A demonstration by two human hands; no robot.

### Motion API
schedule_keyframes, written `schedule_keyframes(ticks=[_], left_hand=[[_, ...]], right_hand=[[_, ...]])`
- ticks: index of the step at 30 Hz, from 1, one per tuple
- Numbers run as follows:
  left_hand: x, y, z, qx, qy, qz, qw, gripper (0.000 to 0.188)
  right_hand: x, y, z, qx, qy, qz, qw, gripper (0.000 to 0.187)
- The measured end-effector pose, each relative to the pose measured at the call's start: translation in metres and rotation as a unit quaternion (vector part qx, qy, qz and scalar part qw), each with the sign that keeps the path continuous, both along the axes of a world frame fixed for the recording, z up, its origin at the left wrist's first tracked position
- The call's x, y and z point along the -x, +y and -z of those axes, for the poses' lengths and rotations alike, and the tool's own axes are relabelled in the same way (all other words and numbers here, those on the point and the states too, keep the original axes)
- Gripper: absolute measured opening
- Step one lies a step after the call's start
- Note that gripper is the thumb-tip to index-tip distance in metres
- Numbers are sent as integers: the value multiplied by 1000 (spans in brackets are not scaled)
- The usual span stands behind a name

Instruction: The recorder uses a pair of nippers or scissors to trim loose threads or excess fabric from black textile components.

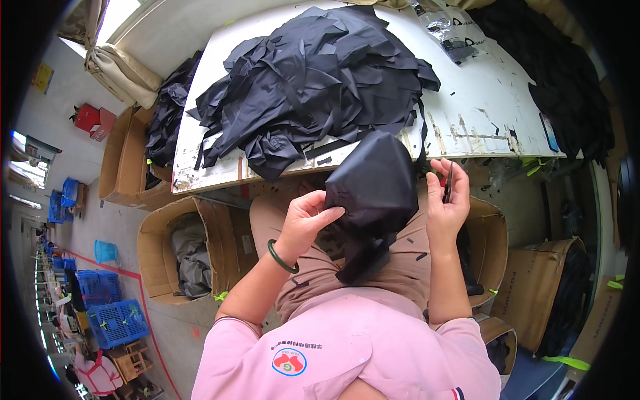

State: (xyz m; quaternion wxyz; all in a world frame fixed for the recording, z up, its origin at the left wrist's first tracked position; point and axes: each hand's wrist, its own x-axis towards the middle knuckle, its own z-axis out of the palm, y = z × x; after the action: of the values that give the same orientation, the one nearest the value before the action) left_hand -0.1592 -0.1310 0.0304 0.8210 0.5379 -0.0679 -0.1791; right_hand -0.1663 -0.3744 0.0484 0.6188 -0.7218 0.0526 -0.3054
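One black fabric piece (377, 177) is located between the two hands, above the wearer's lap and in front of the worktop edge; its lower end hangs down over the trousers (287, 297). Whether its upper end touches the worktop cannot be determined.

The left hand (313, 212) is closed in a pinch, thumb against fingers, on the left margin of the piece. This grip appears chosen to keep the panel spread and facing the wearer. The right hand (448, 200) is partly curled, apart from the main panel, with a small dark tool (449, 181) retained between thumb and fingers. Carrying the tool upright in this way presumably keeps it ready without setting it down.

Beyond the piece, a black fabric heap (313, 87) covers much of the white worktop (507, 80), probably stacked there for reach from the seated position. A clear plastic bag (445, 30) lies at the far side.

Open cardboard boxes stand below: the left box (230, 243) contains grey fabric (193, 257); the right box (492, 243) stands beside the right forearm. Their position beside the legs likely allows short transfers.
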Motion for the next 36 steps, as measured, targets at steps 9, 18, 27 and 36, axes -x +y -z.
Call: schedule_keyframes(ticks=[9,18,27,36], left_hand=[[11,-6,-4,-57,-85,28,994,17],[15,-8,-33,-147,-232,-6,962,29],[5,-6,-11,63,-160,69,983,11],[27,-21,1,132,15,36,990,21]], right_hand=[[27,51,-16,129,17,-194,972,32],[27,42,-24,156,50,-227,960,19],[28,37,-22,73,35,-303,949,14],[31,37,-26,93,66,-307,945,16]])
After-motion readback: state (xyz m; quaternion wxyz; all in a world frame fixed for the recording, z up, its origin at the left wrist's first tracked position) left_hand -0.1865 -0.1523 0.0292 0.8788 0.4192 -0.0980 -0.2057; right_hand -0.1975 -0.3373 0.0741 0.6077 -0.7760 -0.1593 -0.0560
